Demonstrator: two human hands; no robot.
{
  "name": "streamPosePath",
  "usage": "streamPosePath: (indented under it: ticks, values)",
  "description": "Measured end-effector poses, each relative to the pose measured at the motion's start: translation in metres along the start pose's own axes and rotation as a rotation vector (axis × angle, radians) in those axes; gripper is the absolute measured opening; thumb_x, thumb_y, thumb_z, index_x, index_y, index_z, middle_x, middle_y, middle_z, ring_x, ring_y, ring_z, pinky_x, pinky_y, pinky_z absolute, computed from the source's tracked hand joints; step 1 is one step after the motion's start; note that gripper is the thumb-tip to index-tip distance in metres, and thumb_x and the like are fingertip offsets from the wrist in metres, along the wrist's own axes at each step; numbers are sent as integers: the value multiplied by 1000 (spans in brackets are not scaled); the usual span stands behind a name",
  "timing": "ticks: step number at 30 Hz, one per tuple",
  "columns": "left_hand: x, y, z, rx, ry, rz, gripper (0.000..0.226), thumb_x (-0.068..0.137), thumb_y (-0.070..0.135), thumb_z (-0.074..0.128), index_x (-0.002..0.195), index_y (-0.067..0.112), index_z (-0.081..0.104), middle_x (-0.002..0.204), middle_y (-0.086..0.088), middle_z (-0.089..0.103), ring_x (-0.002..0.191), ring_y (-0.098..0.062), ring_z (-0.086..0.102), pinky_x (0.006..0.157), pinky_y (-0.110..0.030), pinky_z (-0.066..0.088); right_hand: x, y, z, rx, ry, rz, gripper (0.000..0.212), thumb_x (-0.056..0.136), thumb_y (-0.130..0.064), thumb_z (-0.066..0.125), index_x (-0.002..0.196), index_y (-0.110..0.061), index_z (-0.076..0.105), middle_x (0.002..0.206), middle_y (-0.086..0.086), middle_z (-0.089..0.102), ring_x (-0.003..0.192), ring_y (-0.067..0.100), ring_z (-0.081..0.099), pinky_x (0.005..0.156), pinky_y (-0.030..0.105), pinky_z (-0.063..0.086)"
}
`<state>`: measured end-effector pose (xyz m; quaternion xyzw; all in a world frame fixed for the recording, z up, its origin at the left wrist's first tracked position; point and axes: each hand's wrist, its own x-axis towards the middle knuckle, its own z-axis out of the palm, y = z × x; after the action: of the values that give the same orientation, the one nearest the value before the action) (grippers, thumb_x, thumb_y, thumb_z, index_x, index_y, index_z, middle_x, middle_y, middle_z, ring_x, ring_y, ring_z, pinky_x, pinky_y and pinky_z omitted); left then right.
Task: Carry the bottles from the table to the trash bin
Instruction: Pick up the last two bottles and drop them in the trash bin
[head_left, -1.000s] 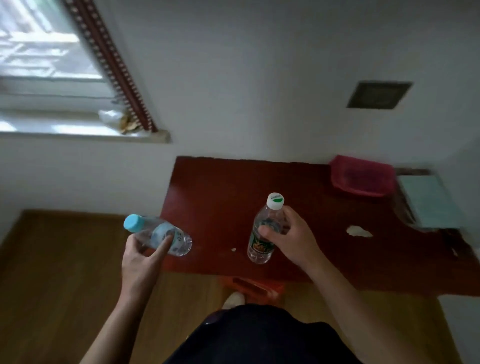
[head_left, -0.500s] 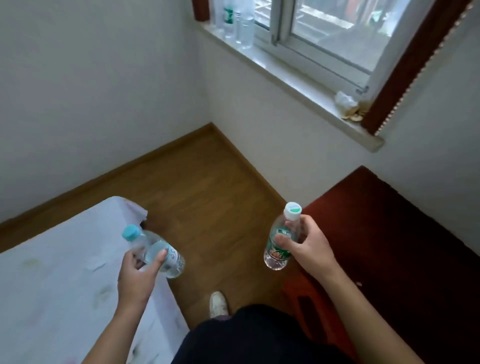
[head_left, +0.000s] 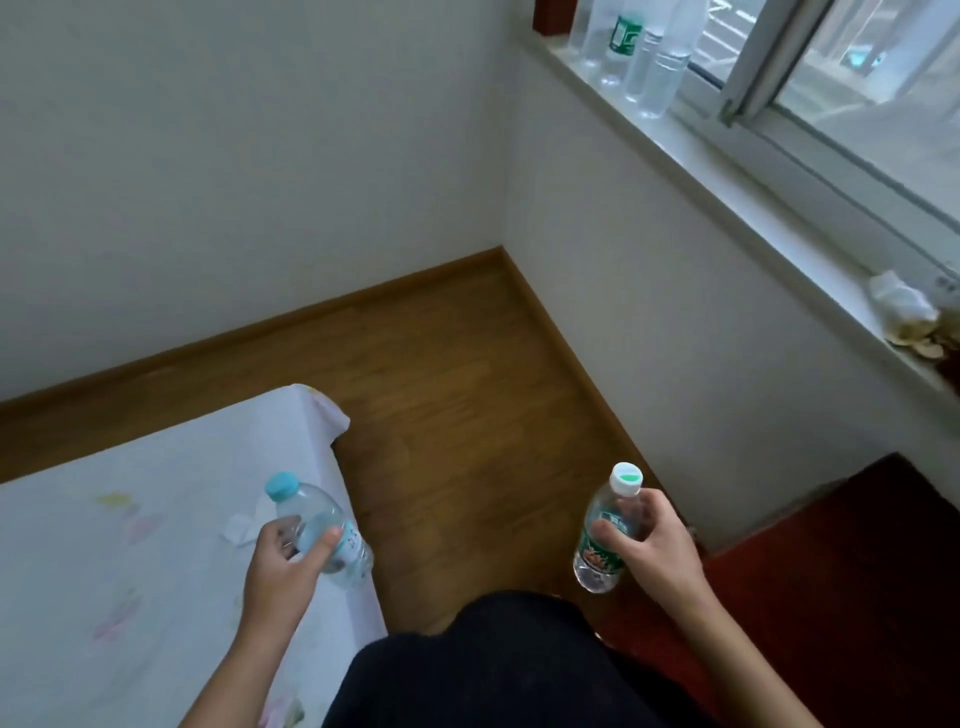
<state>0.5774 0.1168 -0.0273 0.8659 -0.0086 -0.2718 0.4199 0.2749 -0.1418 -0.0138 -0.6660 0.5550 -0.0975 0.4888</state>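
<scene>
My left hand grips a clear bottle with a light-blue cap, tilted with the cap up-left, above the edge of a bed. My right hand grips a clear bottle with a green label and white cap, held nearly upright over the floor. The dark red table lies at the lower right, behind my right hand. No trash bin is in view.
A bed with a white sheet fills the lower left. Wooden floor runs to the room corner ahead. On the windowsill at the upper right stand several clear bottles, with crumpled paper further along.
The view has swung left, away from the table toward the room corner and bed. Both hands keep their grip on the bottles and have moved with me.
</scene>
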Motion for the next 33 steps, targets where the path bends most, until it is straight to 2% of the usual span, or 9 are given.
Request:
streamPosePath:
  ticks: [3, 7, 10, 14, 19, 23, 26, 29, 33]
  values:
    - [26, 22, 11, 20, -34, 26, 53, 85, 38, 75, 129, 23, 49, 133, -5, 58, 125, -29, 57, 97, -44, 52, 32, 0, 1, -47, 0, 49, 54, 74, -36, 84, 119, -24, 57, 112, -8, 68, 103, 11, 66, 80, 31, 54]
    - [63, 53, 20, 83, -55, 45, 49, 85, 39, 75, 124, 31, 46, 126, 4, 53, 115, -17, 55, 93, -39, 54, 93, -15, 0, -52, 11, 101, 51, 76, -30, 84, 119, -19, 58, 111, 0, 68, 104, 21, 67, 89, 46, 57]
    - [98, 78, 21, 101, -8, 25, 50, 85, 36, 76, 124, 29, 47, 121, 6, 52, 110, -14, 52, 91, -36, 53, 150, -40, 7, -71, -33, 98, 54, 79, -25, 82, 124, -13, 56, 118, 7, 67, 101, 23, 65, 86, 43, 56]
    - [143, 110, 23, 17, 103, -92, 50, 85, 37, 76, 125, 24, 49, 119, 1, 57, 109, -20, 58, 87, -37, 54, 228, -93, 25, -105, -154, 60, 58, 79, -25, 82, 128, -12, 55, 121, 8, 66, 106, 25, 65, 87, 41, 56]
    - [176, 129, 28, -104, 279, -214, 47, 84, 30, 79, 121, 15, 53, 113, -6, 62, 102, -24, 61, 82, -35, 50, 322, -193, 74, -191, -383, -126, 64, 69, -42, 83, 122, -17, 56, 116, 0, 67, 103, 17, 66, 76, 27, 54]
    - [179, 122, 17, -193, 404, -327, 51, 71, 39, 85, 109, 18, 57, 105, 0, 65, 98, -24, 64, 87, -40, 51, 371, -280, 128, -225, -526, -261, 60, 75, -33, 83, 125, -20, 53, 118, -2, 65, 106, 16, 65, 84, 34, 57]
    - [189, 113, 3, -269, 488, -429, 52, 55, 47, 79, 95, 21, 58, 93, 2, 66, 88, -23, 66, 78, -37, 49, 395, -337, 173, -250, -577, -361, 60, 75, -34, 83, 125, -19, 53, 117, -4, 63, 106, 15, 63, 87, 38, 58]
    - [217, 99, -10, -293, 541, -505, 71, 43, 57, 79, 99, 19, 60, 95, -2, 69, 87, -25, 67, 81, -40, 52, 423, -371, 216, -297, -601, -424, 60, 74, -38, 83, 124, -22, 53, 114, -6, 64, 103, 13, 64, 86, 37, 58]
    - [277, 107, -25, -295, 522, -542, 58, 60, 41, 90, 102, 12, 61, 98, -10, 69, 90, -31, 66, 80, -39, 49, 459, -401, 255, -382, -606, -408, 61, 75, -39, 82, 126, -22, 51, 111, -10, 62, 104, 15, 63, 86, 37, 57]
